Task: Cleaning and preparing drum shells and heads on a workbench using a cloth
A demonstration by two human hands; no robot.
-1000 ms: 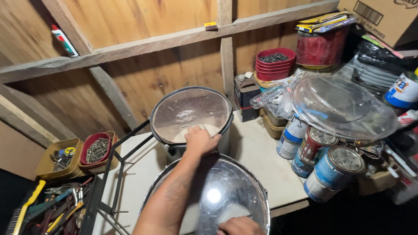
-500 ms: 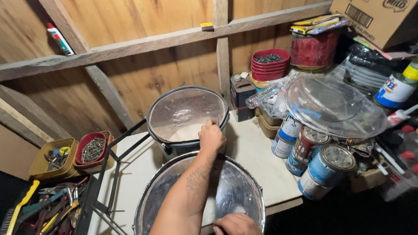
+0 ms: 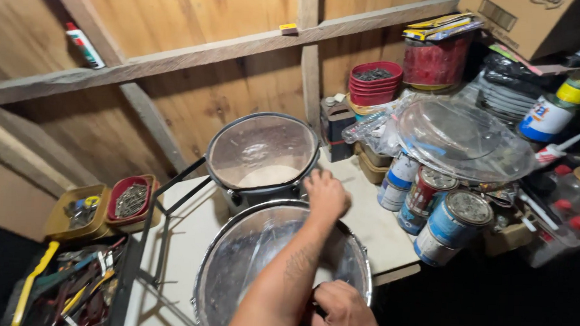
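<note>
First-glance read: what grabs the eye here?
Two round drums fill the middle of the bench: the far drum against the plywood wall, the near drum under the person's arms. The left hand rests between them; the right hand sits at the near rim. Paint cans crowd the right.

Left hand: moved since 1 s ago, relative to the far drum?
Yes. The left hand was on the far drum head; it has slid right and toward the person, and now sits at the drum's right rim, over the near drum.

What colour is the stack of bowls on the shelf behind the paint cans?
Red, the stack of bowls in the head view.
</note>
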